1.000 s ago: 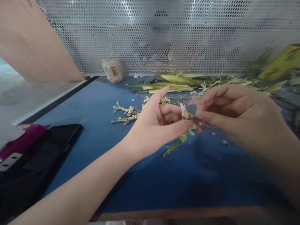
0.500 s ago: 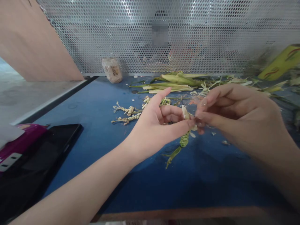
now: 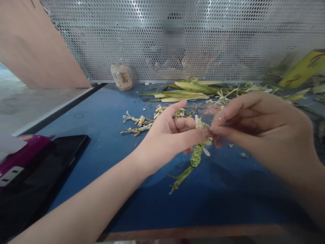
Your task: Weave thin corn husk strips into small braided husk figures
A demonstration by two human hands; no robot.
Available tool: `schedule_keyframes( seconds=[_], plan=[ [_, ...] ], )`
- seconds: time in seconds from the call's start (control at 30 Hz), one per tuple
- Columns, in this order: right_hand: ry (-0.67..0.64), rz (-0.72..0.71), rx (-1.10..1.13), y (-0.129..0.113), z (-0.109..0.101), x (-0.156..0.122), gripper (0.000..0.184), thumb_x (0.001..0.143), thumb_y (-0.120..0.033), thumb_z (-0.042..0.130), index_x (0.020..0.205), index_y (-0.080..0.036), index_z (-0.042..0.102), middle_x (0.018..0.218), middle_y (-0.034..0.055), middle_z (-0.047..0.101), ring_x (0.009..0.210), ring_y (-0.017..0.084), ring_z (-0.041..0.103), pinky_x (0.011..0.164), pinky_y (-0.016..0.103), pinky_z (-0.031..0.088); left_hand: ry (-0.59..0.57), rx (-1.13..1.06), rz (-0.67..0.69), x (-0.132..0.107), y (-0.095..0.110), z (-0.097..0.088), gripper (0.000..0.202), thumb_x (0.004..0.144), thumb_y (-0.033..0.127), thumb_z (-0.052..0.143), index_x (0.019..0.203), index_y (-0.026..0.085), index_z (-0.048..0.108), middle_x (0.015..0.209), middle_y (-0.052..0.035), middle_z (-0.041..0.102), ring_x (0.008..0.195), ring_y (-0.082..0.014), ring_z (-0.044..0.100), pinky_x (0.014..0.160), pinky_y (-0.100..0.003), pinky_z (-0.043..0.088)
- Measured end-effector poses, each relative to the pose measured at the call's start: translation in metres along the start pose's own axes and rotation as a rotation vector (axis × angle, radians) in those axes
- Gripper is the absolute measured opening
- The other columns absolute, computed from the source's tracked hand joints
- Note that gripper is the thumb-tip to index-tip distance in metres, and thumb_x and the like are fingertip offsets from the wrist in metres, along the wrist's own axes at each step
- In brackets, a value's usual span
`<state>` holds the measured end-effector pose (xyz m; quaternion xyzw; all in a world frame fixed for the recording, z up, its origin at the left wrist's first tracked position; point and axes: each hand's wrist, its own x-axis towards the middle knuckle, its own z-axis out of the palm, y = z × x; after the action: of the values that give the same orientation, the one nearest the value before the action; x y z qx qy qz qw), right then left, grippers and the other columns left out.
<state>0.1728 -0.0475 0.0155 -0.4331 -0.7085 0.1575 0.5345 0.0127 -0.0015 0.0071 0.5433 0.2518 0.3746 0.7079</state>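
Observation:
A braided green plant-leaf figure (image 3: 195, 156) hangs above the blue table, its frayed green tail pointing down and left. My left hand (image 3: 169, 135) pinches its pale upper end between thumb and fingers, with the index finger raised. Close beside it, my right hand (image 3: 259, 125) has thumb and fingertips pressed together at the figure's right side. What lies in that right pinch is too small and blurred to make out. Behind my left hand, similar pale braided pieces (image 3: 138, 119) lie on the table.
Green corn husks or leaves (image 3: 193, 88) lie along the back, before a perforated metal panel (image 3: 142, 40). A wrapped jar (image 3: 122, 77) stands at back left. Front left are a black phone (image 3: 63, 156) and a purple power strip (image 3: 27, 152). A yellow object (image 3: 302, 69) leans at back right.
The braided figure has tilted, its tail swinging lower and to the left. Both hands keep nearly the same place, pinched close together.

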Motion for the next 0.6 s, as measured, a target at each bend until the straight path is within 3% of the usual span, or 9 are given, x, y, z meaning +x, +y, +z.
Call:
schedule_keyframes(
  seconds=[0.17,0.37,0.6],
  plan=[
    [-0.028,-0.075,-0.042,-0.002,-0.002,-0.002,0.02,0.069,-0.006,0.062,0.08,-0.023,0.054,0.071,-0.0059,0.059,0.053,0.006,0.06,0.048,0.015,0.056,-0.052,-0.022,-0.026,-0.001,0.003,-0.001,0.075,0.068,0.011,0.063,0.132,0.017,0.024,0.063,0.0038,0.056,0.047,-0.0058,0.048,0.041,-0.018,0.036],
    [-0.084,-0.127,0.003,0.001,-0.005,-0.005,0.022,0.07,-0.005,0.059,0.083,-0.022,0.055,0.077,-0.0035,0.059,0.057,0.008,0.061,0.053,0.02,0.058,-0.054,-0.086,-0.222,-0.002,0.01,0.001,0.077,0.068,0.005,0.058,0.134,0.013,0.018,0.066,0.001,0.06,0.05,-0.0077,0.053,0.043,-0.018,0.038],
    [-0.098,-0.136,-0.027,0.002,-0.006,-0.005,0.021,0.072,-0.006,0.058,0.084,-0.023,0.055,0.079,-0.0029,0.059,0.059,0.009,0.062,0.057,0.022,0.059,-0.108,-0.095,-0.175,-0.002,0.008,-0.001,0.087,0.07,0.005,0.057,0.137,0.012,0.003,0.066,-0.0012,0.062,0.047,-0.0084,0.051,0.04,-0.019,0.038]
  ],
)
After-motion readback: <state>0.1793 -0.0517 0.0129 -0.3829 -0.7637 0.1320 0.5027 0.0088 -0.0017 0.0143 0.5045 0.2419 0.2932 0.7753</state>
